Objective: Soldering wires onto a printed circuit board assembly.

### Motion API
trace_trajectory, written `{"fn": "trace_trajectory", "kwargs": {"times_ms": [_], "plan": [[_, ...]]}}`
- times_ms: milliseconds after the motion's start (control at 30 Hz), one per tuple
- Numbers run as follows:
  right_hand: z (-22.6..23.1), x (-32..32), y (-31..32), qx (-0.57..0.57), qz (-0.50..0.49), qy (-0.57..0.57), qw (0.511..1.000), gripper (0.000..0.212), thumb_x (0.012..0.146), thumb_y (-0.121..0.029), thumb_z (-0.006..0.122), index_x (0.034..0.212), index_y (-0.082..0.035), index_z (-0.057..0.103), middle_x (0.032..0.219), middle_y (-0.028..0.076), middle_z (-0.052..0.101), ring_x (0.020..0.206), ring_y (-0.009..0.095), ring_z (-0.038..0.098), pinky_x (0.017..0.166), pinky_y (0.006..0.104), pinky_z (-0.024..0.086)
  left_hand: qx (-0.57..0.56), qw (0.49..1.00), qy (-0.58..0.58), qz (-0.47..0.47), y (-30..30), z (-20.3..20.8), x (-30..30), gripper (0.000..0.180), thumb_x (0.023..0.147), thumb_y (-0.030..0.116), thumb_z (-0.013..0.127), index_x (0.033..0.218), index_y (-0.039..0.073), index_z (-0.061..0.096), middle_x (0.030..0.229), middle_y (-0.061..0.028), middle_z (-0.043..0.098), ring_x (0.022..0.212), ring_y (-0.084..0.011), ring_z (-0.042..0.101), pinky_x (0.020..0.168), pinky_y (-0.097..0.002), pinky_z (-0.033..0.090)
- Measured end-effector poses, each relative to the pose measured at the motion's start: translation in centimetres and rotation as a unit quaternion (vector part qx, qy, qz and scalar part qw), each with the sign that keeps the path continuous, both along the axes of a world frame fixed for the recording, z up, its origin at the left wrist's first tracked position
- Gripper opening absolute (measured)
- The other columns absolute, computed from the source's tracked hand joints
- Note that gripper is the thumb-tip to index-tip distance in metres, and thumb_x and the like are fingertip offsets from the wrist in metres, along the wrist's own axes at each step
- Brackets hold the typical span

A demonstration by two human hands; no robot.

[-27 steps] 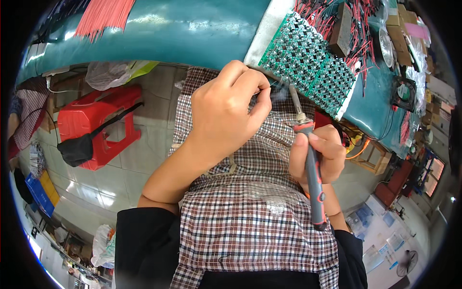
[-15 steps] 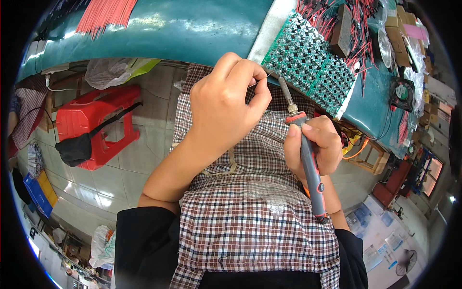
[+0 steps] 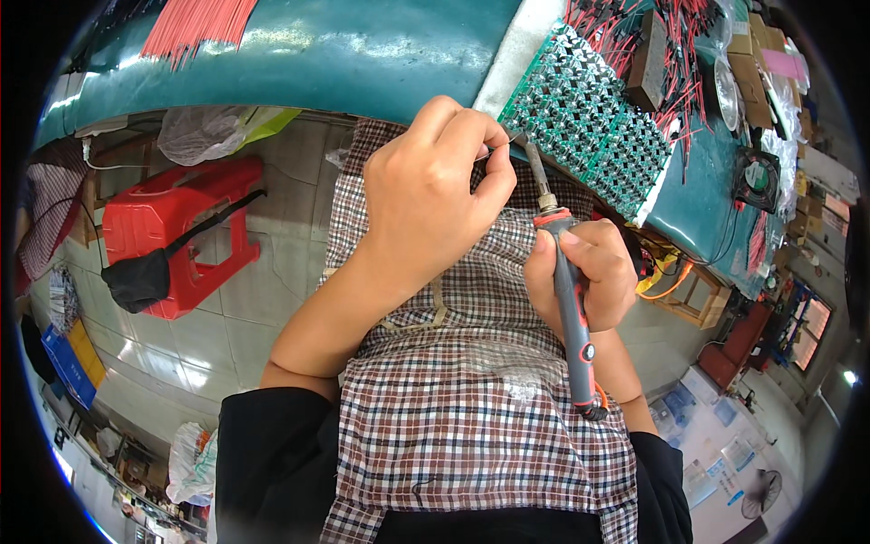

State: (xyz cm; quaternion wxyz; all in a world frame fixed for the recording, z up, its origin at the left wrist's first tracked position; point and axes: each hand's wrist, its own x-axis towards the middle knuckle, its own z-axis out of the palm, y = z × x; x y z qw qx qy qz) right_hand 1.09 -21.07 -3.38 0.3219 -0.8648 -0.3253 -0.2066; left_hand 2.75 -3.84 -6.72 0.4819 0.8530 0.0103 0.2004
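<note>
My right hand (image 3: 594, 276) is wrapped round the grey and red handle of a soldering iron (image 3: 573, 313), thumb on top. The iron points up and away, its tip at the near left corner of a green panel of small circuit boards (image 3: 589, 118). Just left of that tip, my left hand (image 3: 439, 186) is closed in a pinch on a thin wire, of which only a short bit shows at the fingertips. Whether wire and tip touch is too small to tell. The panel lies on a pale board (image 3: 509, 59) at the table's edge.
Red and black wires (image 3: 681, 63) and a dark block (image 3: 647, 68) lie behind the panel on the green table (image 3: 362, 54). More red wires (image 3: 199, 27) hang over the far left. A small fan (image 3: 756, 177) stands right. A red stool (image 3: 181, 236) is on the floor, left.
My right hand and the iron have shifted slightly left, and the handle stands a little steeper. My left hand has moved slightly right, still pinching.
</note>
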Motion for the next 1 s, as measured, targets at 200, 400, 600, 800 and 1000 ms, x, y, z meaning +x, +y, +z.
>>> {"fn": "trace_trajectory", "kwargs": {"times_ms": [200, 400, 600, 800, 1000], "plan": [[0.1, -0.2, 0.0, -0.024, -0.007, 0.006, 1.000, 0.039, 0.072, -0.002, 0.082, 0.098, -0.008, 0.055, 0.072, 0.006, 0.058, 0.054, 0.019, 0.057, 0.045, 0.0298, 0.043, -0.010, 1.000, -0.010, -0.002, -0.2, -0.2, 0.0, 0.010, 0.078, 0.006, 0.075, 0.083, 0.009, 0.067, 0.078, -0.0021, 0.062, 0.053, -0.0143, 0.057, 0.047, -0.0283, 0.044], [0.2, -0.2, 0.2, -0.028, -0.013, 0.009, 0.999, 0.039, 0.072, -0.002, 0.082, 0.100, -0.008, 0.056, 0.072, 0.006, 0.058, 0.055, 0.020, 0.056, 0.045, 0.0306, 0.044, -0.012, 1.000, -0.013, -0.020, -0.3, -0.6, 0.0, 0.009, 0.080, 0.005, 0.077, 0.087, 0.007, 0.072, 0.079, -0.0015, 0.065, 0.049, -0.0074, 0.052, 0.045, -0.0239, 0.040], [0.0, -0.5, 0.2, -0.009, -0.023, 0.012, 1.000, 0.038, 0.074, -0.003, 0.083, 0.100, -0.008, 0.056, 0.073, 0.007, 0.058, 0.056, 0.019, 0.057, 0.046, 0.0302, 0.044, -0.005, 0.999, -0.007, -0.037, 0.1, -0.2, -0.1, 0.011, 0.078, 0.003, 0.077, 0.086, 0.007, 0.071, 0.080, -0.0009, 0.065, 0.049, -0.0075, 0.053, 0.046, -0.0233, 0.042], [0.4, 0.0, -0.7, 0.035, 0.004, -0.005, 0.999, 0.034, 0.077, -0.003, 0.079, 0.100, -0.006, 0.053, 0.071, 0.007, 0.056, 0.051, 0.018, 0.054, 0.044, 0.0303, 0.042, -0.021, 1.000, -0.015, -0.005, 0.6, 0.0, -0.1, 0.011, 0.076, 0.001, 0.076, 0.081, 0.006, 0.067, 0.079, -0.0017, 0.063, 0.050, -0.0074, 0.054, 0.046, -0.0229, 0.042], [0.6, 0.5, 0.1, 0.046, 0.025, 0.005, 0.999, 0.031, 0.078, -0.003, 0.076, 0.096, -0.006, 0.052, 0.063, 0.004, 0.055, 0.047, 0.018, 0.052, 0.043, 0.0293, 0.041, -0.007, 1.000, -0.024, 0.019, 0.8, 0.2, 0.2, 0.011, 0.077, 0.001, 0.076, 0.081, 0.006, 0.067, 0.077, -0.0018, 0.061, 0.050, -0.0072, 0.052, 0.045, -0.0228, 0.042]]}}
